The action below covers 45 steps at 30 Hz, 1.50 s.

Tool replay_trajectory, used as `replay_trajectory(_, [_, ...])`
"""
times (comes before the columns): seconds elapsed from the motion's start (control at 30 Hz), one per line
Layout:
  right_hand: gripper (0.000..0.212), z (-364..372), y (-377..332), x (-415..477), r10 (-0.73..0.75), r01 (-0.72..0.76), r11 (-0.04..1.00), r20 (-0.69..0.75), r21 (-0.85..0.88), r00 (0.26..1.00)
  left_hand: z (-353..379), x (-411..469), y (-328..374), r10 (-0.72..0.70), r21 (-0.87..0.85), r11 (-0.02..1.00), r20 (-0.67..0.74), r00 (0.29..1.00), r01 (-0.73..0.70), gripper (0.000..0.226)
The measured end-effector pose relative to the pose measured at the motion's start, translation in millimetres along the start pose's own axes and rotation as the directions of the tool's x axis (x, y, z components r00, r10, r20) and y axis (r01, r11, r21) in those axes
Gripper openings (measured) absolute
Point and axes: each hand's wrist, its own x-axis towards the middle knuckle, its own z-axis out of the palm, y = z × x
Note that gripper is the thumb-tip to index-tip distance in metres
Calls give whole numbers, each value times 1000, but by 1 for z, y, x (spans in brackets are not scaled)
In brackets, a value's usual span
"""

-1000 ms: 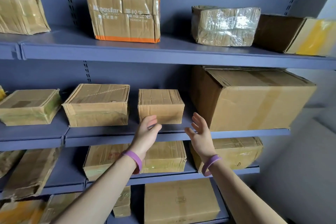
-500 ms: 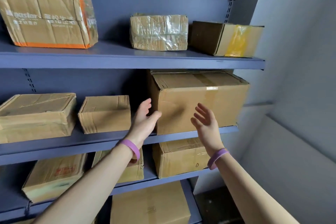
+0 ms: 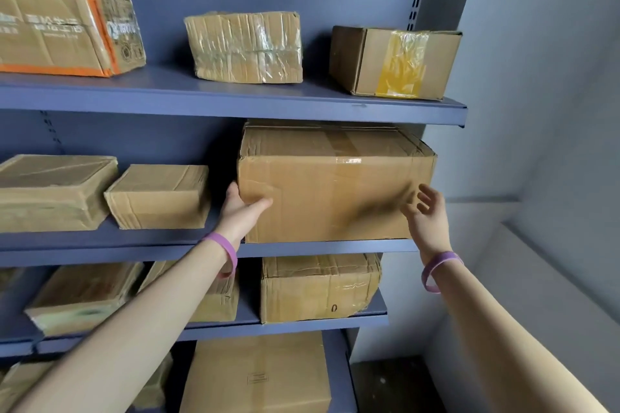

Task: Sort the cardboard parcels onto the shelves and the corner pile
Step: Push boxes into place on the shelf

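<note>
A large taped cardboard box [image 3: 335,184] fills the right end of the middle shelf [image 3: 302,247] of a blue rack. My left hand [image 3: 243,206] is at the box's left front corner, thumb lying on the front face, fingers round the left side. My right hand [image 3: 427,211] hovers with spread fingers just in front of the box's right front edge; whether it touches the box is unclear. Both wrists wear purple bands.
Two smaller parcels [image 3: 157,196] lie left of the big box. The top shelf [image 3: 235,100] holds an orange-edged box [image 3: 63,20], a plastic-wrapped parcel [image 3: 245,47] and a yellow-taped box [image 3: 396,62]. More parcels [image 3: 318,287] sit on lower shelves. A grey wall [image 3: 536,111] stands at the right.
The view swung right along the rack. Both hands moved from in front of the small parcel to the large box, the left reaching its left corner, the right nearing its right edge.
</note>
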Motion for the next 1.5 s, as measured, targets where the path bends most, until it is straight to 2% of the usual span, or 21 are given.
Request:
replay_trajectory(0.13, [76, -13, 17, 28, 40, -40, 999, -15, -22, 999, 6, 6, -6, -42, 2, 999, -39, 998, 42, 100])
replay_trajectory(0.23, [92, -14, 25, 43, 72, -74, 997, 92, 15, 993, 10, 14, -14, -45, -34, 998, -59, 997, 43, 86])
replay_trajectory(0.3, [95, -12, 27, 51, 67, -75, 996, 172, 42, 983, 11, 15, -20, -46, -58, 997, -46, 998, 44, 87])
replay_trajectory(0.47, [76, -5, 35, 65, 41, -58, 995, 200, 79, 979, 11, 17, -29, -25, -116, 993, 22, 999, 28, 97])
replay_trajectory(0.6, [63, -6, 36, 65, 60, -84, 990, 199, 113, 978, 12, 21, -33, -21, -170, 985, 42, 999, 28, 73])
replay_trajectory(0.73, [55, -12, 34, 51, 40, -64, 987, 167, 144, 985, 7, 14, -35, 8, -215, 977, 62, 998, 6, 66])
replay_trajectory(0.9, [43, -26, 26, 3, 18, -36, 987, 116, 158, 993, -9, -22, -43, 26, -244, 970, 84, 996, -5, 65])
replay_trajectory(1.4, [47, -96, -15, -237, 15, -8, 982, -38, 191, 999, -110, -210, -46, 124, -221, 972, 198, 972, -79, 66])
replay_trajectory(1.5, [38, -108, -33, -271, 3, 9, 982, -61, 189, 998, -127, -242, -43, 138, -210, 973, 195, 971, -96, 58])
